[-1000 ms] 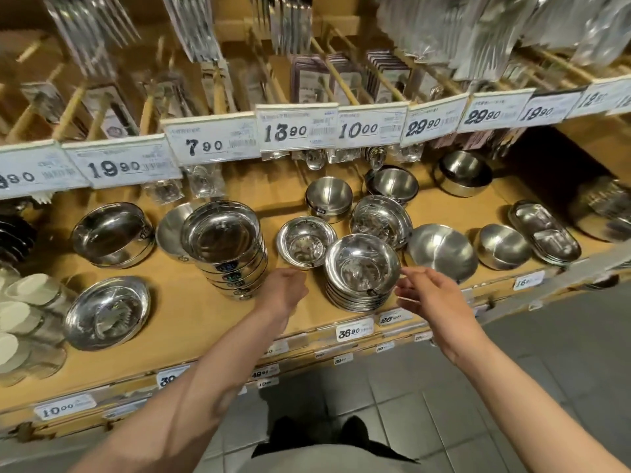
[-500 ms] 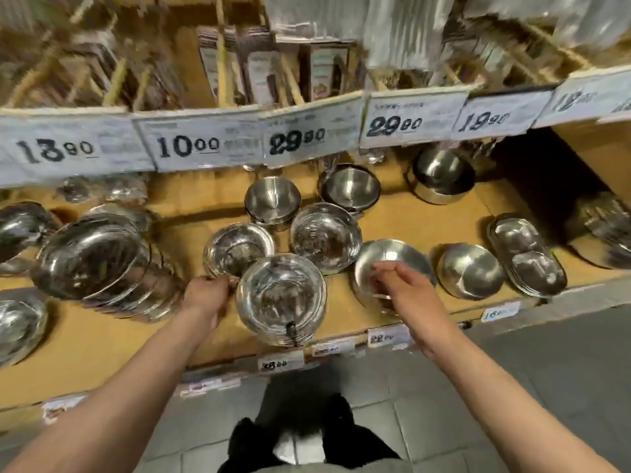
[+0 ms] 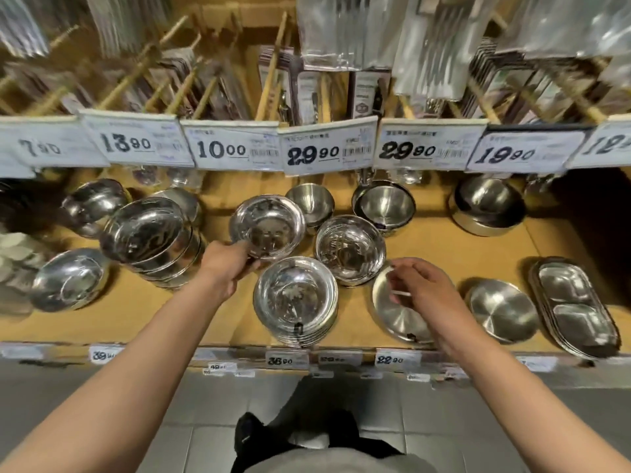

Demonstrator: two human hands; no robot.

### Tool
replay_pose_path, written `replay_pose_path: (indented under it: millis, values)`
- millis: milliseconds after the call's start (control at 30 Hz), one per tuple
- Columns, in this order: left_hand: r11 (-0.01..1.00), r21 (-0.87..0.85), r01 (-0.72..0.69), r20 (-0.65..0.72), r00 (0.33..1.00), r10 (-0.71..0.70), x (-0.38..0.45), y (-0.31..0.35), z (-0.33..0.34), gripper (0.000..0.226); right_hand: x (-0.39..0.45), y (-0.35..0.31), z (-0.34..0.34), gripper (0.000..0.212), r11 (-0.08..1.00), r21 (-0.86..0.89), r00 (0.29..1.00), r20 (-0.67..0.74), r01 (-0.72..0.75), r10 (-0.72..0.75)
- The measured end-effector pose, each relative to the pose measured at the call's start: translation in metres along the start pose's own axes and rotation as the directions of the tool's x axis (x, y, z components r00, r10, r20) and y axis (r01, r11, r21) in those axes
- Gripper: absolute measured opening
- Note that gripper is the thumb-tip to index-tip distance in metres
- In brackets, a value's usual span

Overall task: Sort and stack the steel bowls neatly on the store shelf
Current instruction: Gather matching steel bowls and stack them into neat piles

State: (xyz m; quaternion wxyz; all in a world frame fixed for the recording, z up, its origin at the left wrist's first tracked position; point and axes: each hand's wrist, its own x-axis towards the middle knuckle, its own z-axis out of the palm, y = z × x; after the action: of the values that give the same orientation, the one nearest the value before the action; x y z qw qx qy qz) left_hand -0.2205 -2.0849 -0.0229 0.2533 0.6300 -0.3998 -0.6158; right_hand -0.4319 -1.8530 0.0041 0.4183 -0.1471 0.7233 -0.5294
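Your left hand (image 3: pixel 223 268) pinches one shiny bowl (image 3: pixel 267 227) (rim only); right hand (image 3: pixel 421 288) fingers loosely curled over one matte bowl (image 3: pixel 397 310).

The bowl (image 3: pixel 267 227) my left hand (image 3: pixel 223 268) grips at its rim is mirror-polished steel, glossy like the stack (image 3: pixel 295 301) at its five o'clock. At three o'clock of that stack, the dish (image 3: pixel 397 314) under my right hand (image 3: pixel 423 288) is brushed, satiny steel. The shelf (image 3: pixel 461 247) is matt tan board, its price cards (image 3: pixel 235 150) paper.

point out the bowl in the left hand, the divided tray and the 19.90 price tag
bowl (image 3: pixel 268 227), head view, inner base
divided tray (image 3: pixel 573 303), head view, ridge between compartments
19.90 price tag (image 3: pixel 505 156), head view, printed digits
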Motion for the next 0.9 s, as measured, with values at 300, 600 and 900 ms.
replay_pose_path:
  millis: [300, 600, 900]
  values:
    - [1.0, -0.022, -0.011, 0.143, 0.99, 0.014, -0.065, 0.034, -0.015, 0.025, -0.006, -0.018, 0.011, 0.019, 0.998, 0.009, 0.995, 0.079, 0.066, -0.066]
    - [0.997, -0.072, 0.024, 0.172, 0.985, -0.011, -0.15, 0.029, -0.094, 0.008, -0.02, -0.02, 0.077, 0.012, 0.998, 0.031, 0.958, 0.28, 0.056, -0.062]
    - [0.984, -0.177, 0.015, -0.06, 0.998, -0.025, -0.175, 0.017, -0.242, 0.015, -0.057, -0.022, 0.185, 0.02, 0.989, -0.102, 0.879, 0.475, 0.108, -0.047]
